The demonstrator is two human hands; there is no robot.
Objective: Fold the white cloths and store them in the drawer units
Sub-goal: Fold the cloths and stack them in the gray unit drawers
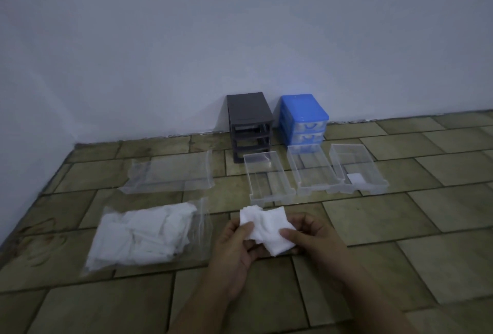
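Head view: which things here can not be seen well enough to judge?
- Blue drawer unit: what its closed drawers hold; too small and dim.
- Grey drawer unit: the inside of its open slots is dark.
- Bag of white cloths: their number; overlapping and blurred.
- White cloth held by the left hand and right hand: its fold count; the thumbs cover part.
- Right clear drawer: the white item inside is too blurred.

Both hands raised — left hand (234, 245), right hand (314, 237) pinching.

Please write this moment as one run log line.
step: folding | both hands pinch white cloth | three clear drawers out on floor
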